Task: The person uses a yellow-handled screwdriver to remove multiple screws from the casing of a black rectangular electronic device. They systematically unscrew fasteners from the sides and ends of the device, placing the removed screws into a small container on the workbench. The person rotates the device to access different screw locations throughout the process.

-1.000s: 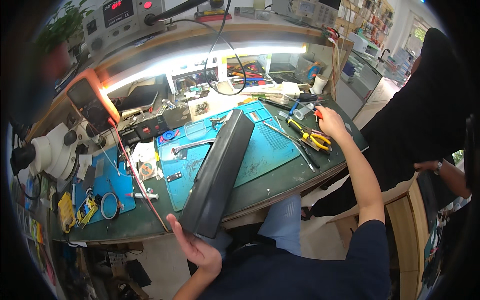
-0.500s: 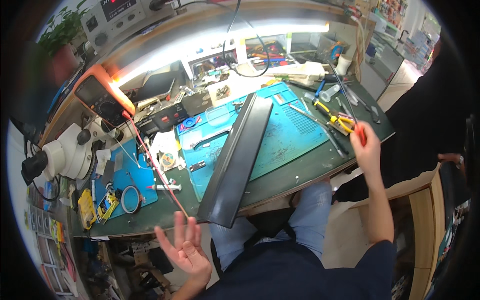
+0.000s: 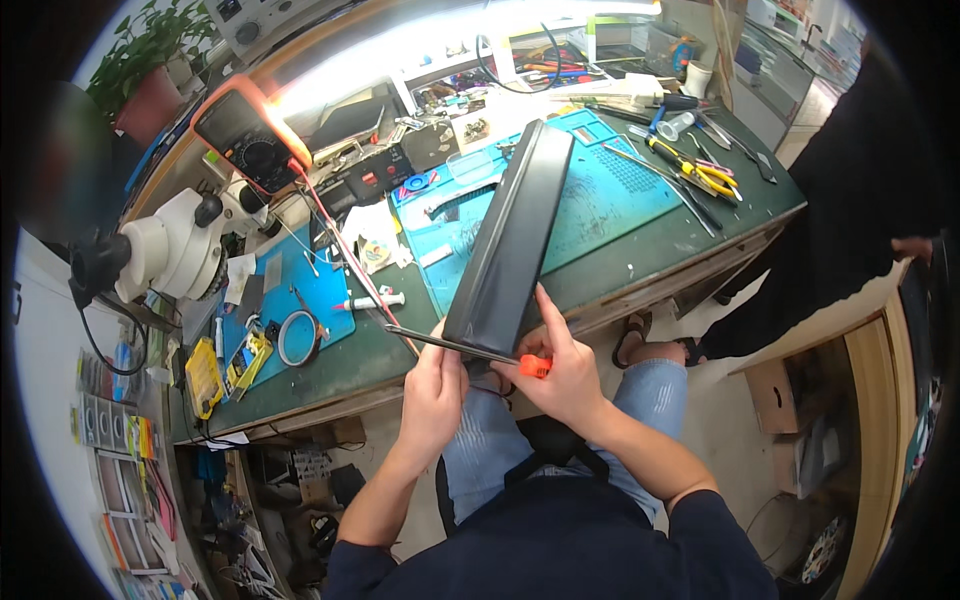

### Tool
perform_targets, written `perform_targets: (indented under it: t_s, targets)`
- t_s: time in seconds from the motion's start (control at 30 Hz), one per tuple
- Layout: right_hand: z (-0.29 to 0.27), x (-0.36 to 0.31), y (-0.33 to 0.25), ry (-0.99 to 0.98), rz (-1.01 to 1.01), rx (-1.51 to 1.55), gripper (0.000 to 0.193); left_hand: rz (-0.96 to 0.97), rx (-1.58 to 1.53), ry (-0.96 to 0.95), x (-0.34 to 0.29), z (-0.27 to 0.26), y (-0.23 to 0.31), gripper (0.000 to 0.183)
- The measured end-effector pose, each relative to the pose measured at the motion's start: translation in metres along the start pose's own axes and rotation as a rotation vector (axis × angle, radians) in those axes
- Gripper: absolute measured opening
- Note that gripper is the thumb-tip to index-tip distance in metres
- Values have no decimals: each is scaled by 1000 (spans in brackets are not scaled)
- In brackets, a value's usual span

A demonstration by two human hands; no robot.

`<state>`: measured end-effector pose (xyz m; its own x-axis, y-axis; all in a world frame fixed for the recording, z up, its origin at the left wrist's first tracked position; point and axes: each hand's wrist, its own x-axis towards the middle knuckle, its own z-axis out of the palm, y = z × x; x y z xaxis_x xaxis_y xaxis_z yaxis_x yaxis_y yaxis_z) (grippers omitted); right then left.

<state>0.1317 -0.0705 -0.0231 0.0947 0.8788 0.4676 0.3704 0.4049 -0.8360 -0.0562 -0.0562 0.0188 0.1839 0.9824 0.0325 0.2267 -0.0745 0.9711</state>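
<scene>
A long black bar-shaped casing (image 3: 522,235) slants across the bench, its far end on the blue work mat (image 3: 610,205) and its near end past the bench edge. My left hand (image 3: 433,390) is closed around the left corner of that near end. In my right hand (image 3: 568,380) is a screwdriver (image 3: 534,366) with an orange-red handle. Its long dark shaft points left across the casing's near end, the tip beyond my left hand. The right hand's fingers also touch the casing's right side. Its underside is hidden.
Yellow-handled pliers (image 3: 710,178) and tweezers lie on the bench's right. A multimeter (image 3: 250,135), a microscope (image 3: 165,250), a syringe (image 3: 370,301) and a tape roll (image 3: 298,338) are on the left. Another person in dark clothes (image 3: 840,180) stands at right.
My right hand has brought the screwdriver from the bench's right side to the casing's near end. My left hand, open before, has closed on the casing.
</scene>
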Motion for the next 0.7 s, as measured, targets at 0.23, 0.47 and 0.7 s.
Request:
perform_targets:
  t_s: [0.23, 0.47, 0.7]
  targets:
    - [-61, 0, 5, 115, -61, -104, 79, 180, 141, -101, -12, 49, 14, 50]
    - [-120, -6, 41, 132, 86, 36, 55, 66, -274, -181, -5, 101, 6, 42]
    - [-139, -104, 23, 106, 309, 48, 44, -612, -747, -437, -46, 90, -3, 23]
